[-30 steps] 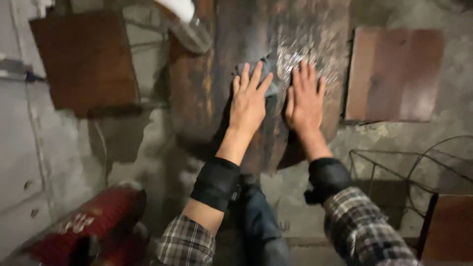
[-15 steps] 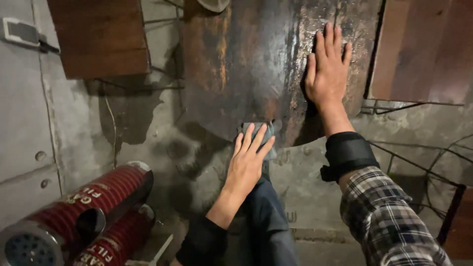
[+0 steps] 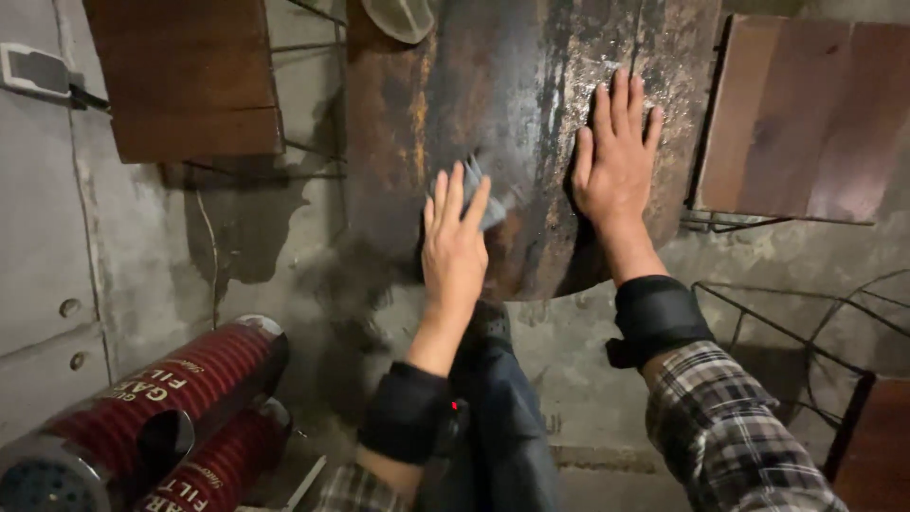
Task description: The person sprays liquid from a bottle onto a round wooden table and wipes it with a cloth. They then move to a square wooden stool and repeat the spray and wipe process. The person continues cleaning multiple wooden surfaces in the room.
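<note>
Our left hand [image 3: 455, 242] has slid its grey pad [image 3: 483, 199] higher up the rusty sheet [image 3: 512, 114], fingers flat over it. Our right hand [image 3: 616, 161] stays spread open on the sheet; the pad is mostly hidden.

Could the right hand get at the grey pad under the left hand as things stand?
Probably yes. The right hand lies flat on the rusty metal sheet beside the left hand, and nothing stands between it and the pad.

I am moving my left hand [image 3: 455, 248] with the small grey pad [image 3: 485, 201] back up the rusty metal sheet [image 3: 512, 123], after it was sliding down to the lower edge. My right hand [image 3: 614, 161] is resting a little lower than half a second ago.
</note>
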